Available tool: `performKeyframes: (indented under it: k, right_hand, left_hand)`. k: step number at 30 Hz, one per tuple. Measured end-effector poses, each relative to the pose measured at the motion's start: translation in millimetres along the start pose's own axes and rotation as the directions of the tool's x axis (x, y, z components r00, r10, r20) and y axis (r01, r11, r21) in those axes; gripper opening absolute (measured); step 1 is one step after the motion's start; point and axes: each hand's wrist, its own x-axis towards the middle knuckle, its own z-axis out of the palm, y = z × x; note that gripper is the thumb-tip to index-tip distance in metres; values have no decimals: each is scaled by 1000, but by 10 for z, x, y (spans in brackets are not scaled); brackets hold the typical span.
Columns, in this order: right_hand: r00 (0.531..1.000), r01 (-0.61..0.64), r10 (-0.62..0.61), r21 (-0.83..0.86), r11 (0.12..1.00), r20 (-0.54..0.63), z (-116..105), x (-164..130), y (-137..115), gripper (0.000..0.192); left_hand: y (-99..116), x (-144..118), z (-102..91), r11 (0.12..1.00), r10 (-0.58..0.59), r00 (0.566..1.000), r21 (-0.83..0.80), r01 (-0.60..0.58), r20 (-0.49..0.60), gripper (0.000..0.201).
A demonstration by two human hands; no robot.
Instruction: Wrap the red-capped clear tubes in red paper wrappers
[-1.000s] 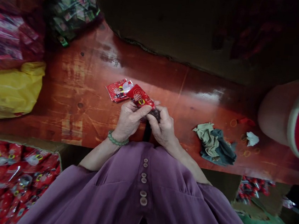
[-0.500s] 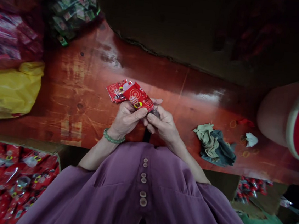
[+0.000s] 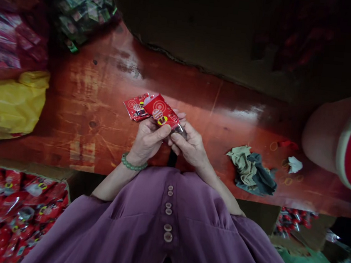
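Between my two hands is a small red printed packet [image 3: 162,110] with a yellow oval on it, tilted up to the left. My left hand [image 3: 151,139] is closed on it, thumb flat across its printed front. At the packet's lower right end my right hand [image 3: 190,140] pinches a dark, shiny object [image 3: 180,131], partly inside the packet; its kind is hidden by my fingers. Just behind, more flat red packets [image 3: 134,105] lie overlapping on the red table [image 3: 112,74].
Crumpled cloths [image 3: 251,169], rubber bands [image 3: 287,181] and a white scrap [image 3: 294,164] lie to the right, by a red-lidded bucket [image 3: 323,126]. A yellow bag [image 3: 9,105] is at left. Below the table edge stands a box of red packed items [image 3: 16,215]. A large cardboard box [image 3: 186,28] borders the back.
The right fingers have shifted slightly at the packet's lower end, and a little more of the dark shiny object shows. The left hand keeps its hold.
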Motion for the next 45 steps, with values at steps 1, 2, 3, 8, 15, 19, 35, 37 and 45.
performKeyframes:
  k: [1,2,3,8,15,19,35,37,45]
  right_hand:
    - [1000,3,-3,-1,1000,5,-5,-3,-11,32]
    - [1000,3,-3,-11,1000,12,-11,-11,-20,32]
    - [1000,3,-3,-24,1000,22,-19,-24,-24,32]
    - [994,108,-113,-271,957,-2,-63,-113,20,24]
    - [947,250,-320,-557,792,-31,-58,-80,60,21]
    - [977,201,-215,-404,892,12,-40,-57,44,25]
    - [982,161,-189,-465,871,-15,-60,-1,129,24]
    - [987,141,-159,-430,892,-6,-53,-2,123,23]
    - [928,282,-372,-662,694,5,-44,-7,151,20]
  left_hand:
    - [7,-1,-4,1000,12,1000,3,-12,6,41]
    - [11,-1,-10,1000,21,1000,10,-21,10,40]
    - [10,0,-18,999,28,1000,19,-28,13,39]
    - [-55,11,-33,999,54,998,2,-54,-12,29]
    - [-53,53,-43,998,62,998,7,-62,-23,32]
    - [-20,47,-92,1000,9,999,-22,-8,34,47]
    - [-18,33,-124,999,-20,999,-32,21,31,54]
    - [-20,36,-143,999,-23,999,-27,23,23,47]
    - [-97,99,-151,999,15,998,-31,-17,-60,29]
